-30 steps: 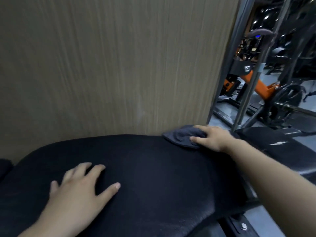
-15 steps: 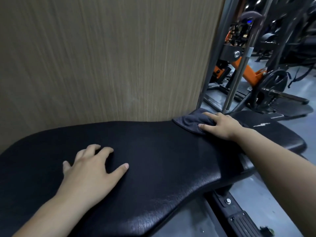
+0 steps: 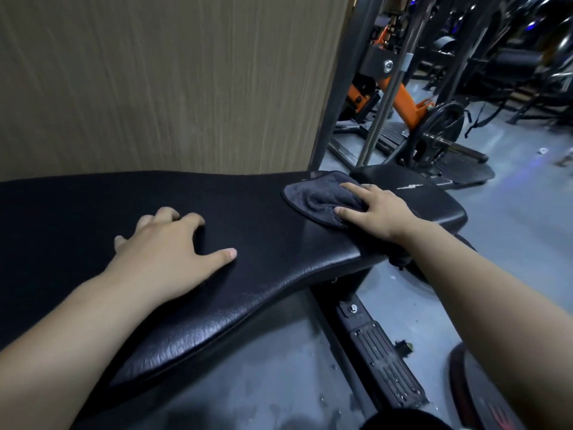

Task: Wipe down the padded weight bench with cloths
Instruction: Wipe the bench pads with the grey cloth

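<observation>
The right hand [image 3: 379,211] was pressed flat on a dark grey cloth [image 3: 316,198], fingers spread and not gripping it, near the far end of the black padded bench [image 3: 279,252]. The left hand [image 3: 169,256] just rested palm-down on the pad, fingers splayed, holding nothing. A wood-grain panel [image 3: 170,82] stood right behind.

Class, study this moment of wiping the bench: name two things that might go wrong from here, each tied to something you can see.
1. The cloth lies at the pad's far edge by the wall; a push by the right hand might slide it off.
2. The left hand rests bare on the pad, so it may smear wiped areas.
</observation>
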`<state>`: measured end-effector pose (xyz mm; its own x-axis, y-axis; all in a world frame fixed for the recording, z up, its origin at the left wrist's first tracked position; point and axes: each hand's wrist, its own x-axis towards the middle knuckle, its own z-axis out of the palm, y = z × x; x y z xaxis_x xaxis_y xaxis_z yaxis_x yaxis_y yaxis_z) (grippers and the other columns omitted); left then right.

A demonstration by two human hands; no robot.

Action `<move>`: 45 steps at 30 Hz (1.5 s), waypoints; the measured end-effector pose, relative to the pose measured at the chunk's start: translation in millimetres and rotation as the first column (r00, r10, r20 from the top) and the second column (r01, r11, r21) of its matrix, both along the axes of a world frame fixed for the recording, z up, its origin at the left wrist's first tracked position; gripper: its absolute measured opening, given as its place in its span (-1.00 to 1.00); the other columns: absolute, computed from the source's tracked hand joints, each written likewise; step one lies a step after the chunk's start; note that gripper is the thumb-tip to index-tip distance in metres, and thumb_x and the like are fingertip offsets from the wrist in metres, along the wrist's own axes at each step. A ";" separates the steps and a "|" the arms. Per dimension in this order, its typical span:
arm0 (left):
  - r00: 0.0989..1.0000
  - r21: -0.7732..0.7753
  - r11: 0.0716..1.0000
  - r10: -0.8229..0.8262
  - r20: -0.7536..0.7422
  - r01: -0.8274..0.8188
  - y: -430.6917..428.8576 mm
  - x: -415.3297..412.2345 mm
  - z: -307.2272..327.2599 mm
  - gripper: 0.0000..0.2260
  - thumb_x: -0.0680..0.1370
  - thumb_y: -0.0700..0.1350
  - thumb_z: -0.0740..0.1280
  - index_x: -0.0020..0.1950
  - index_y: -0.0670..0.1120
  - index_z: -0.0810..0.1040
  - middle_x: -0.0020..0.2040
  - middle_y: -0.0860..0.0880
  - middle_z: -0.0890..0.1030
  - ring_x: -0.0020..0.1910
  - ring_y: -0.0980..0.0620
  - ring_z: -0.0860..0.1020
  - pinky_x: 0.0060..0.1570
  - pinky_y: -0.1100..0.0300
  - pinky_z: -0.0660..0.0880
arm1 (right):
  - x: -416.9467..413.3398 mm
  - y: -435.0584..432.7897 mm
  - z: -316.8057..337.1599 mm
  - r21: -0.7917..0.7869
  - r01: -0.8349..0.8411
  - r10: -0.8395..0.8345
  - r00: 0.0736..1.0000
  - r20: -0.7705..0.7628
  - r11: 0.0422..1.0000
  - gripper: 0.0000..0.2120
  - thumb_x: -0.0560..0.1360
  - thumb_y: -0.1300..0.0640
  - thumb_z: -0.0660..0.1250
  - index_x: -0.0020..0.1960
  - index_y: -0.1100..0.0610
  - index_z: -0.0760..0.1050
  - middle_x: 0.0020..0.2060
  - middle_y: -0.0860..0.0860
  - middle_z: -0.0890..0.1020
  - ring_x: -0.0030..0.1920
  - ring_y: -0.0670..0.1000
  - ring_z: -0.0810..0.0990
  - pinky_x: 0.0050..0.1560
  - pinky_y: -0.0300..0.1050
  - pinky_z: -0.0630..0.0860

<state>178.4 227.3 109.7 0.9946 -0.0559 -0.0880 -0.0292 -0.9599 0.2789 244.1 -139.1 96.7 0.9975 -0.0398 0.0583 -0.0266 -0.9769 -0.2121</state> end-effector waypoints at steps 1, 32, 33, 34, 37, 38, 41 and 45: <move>1.000 0.019 1.000 -0.002 -0.003 0.002 -3.9 -1.2 -1.3 -0.26 0.35 0.53 0.18 0.43 0.17 0.34 0.44 -0.01 0.30 0.43 -0.12 0.25 0.33 -0.27 0.30 | -8.1 -0.4 -1.1 0.008 -0.005 0.005 1.000 0.005 1.000 -0.28 0.41 -0.49 0.18 0.51 -0.29 0.21 0.45 0.00 0.39 0.41 0.21 0.35 0.42 0.10 0.30; 0.987 0.031 0.987 0.157 0.027 -0.158 81.5 -49.5 7.0 -0.45 0.52 0.31 0.26 0.41 0.05 0.38 0.39 -0.07 0.37 0.39 -0.14 0.31 0.34 -0.28 0.28 | -121.5 140.2 -26.2 -0.195 -0.392 0.431 0.868 0.247 0.899 -0.23 0.39 -0.58 0.00 0.47 -0.22 0.35 0.28 0.02 0.53 0.31 0.12 0.45 0.21 0.13 0.33; 0.985 0.041 0.985 0.168 0.025 -0.169 90.1 -54.3 6.8 -0.45 0.52 0.31 0.25 0.41 0.05 0.38 0.39 -0.06 0.37 0.39 -0.14 0.31 0.35 -0.28 0.28 | -124.0 147.5 -25.6 -0.197 -0.406 0.445 0.862 0.240 0.892 -0.22 0.39 -0.59 0.00 0.47 -0.21 0.34 0.29 0.03 0.53 0.31 0.12 0.44 0.21 0.13 0.33; 0.983 0.050 0.982 0.181 0.023 -0.182 98.9 -59.5 6.4 -0.46 0.53 0.31 0.25 0.42 0.05 0.38 0.39 -0.06 0.36 0.40 -0.14 0.31 0.35 -0.28 0.28 | -126.7 155.6 -25.0 -0.199 -0.421 0.460 0.856 0.236 0.885 -0.21 0.39 -0.59 0.00 0.47 -0.21 0.34 0.29 0.03 0.53 0.31 0.12 0.44 0.21 0.13 0.33; 0.973 0.063 0.971 0.227 0.029 -0.229 126.8 -76.0 5.8 -0.46 0.53 0.29 0.25 0.42 0.05 0.38 0.41 -0.07 0.36 0.40 -0.14 0.31 0.34 -0.26 0.30 | -136.1 183.7 -24.6 -0.205 -0.463 0.502 0.837 0.217 0.862 -0.18 0.37 -0.60 0.02 0.47 -0.19 0.35 0.29 0.04 0.52 0.30 0.13 0.45 0.22 0.15 0.33; 0.970 0.067 0.968 0.241 0.035 -0.243 135.9 -81.0 5.8 -0.46 0.54 0.29 0.25 0.42 0.04 0.38 0.41 -0.07 0.36 0.40 -0.14 0.31 0.33 -0.25 0.32 | -139.5 193.4 -24.4 -0.204 -0.476 0.514 0.830 0.217 0.855 -0.18 0.36 -0.60 0.04 0.47 -0.19 0.36 0.28 0.04 0.53 0.29 0.14 0.45 0.21 0.16 0.34; 0.960 0.062 0.958 0.278 0.033 -0.280 160.4 -94.8 6.8 -0.47 0.53 0.27 0.27 0.42 0.04 0.38 0.38 -0.08 0.38 0.37 -0.14 0.34 0.28 -0.20 0.39 | -148.4 222.0 -21.7 -0.206 -0.506 0.544 0.809 0.222 0.837 -0.18 0.33 -0.59 0.10 0.45 -0.17 0.39 0.24 0.03 0.55 0.27 0.14 0.47 0.18 0.16 0.35; 0.947 0.049 0.946 0.321 0.023 -0.321 186.7 -111.0 7.7 -0.48 0.53 0.26 0.28 0.40 0.04 0.39 0.36 -0.07 0.39 0.36 -0.13 0.35 0.21 -0.17 0.46 | -157.3 254.4 -18.1 -0.216 -0.526 0.566 0.795 0.218 0.822 -0.17 0.33 -0.59 0.10 0.44 -0.15 0.40 0.24 0.04 0.56 0.25 0.15 0.49 0.14 0.16 0.38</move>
<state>67.4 413.9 117.4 0.9603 0.2707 -0.0679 0.2791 -0.9320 0.2311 86.8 115.2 78.6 0.7966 0.5352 0.2812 0.5568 -0.8307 0.0037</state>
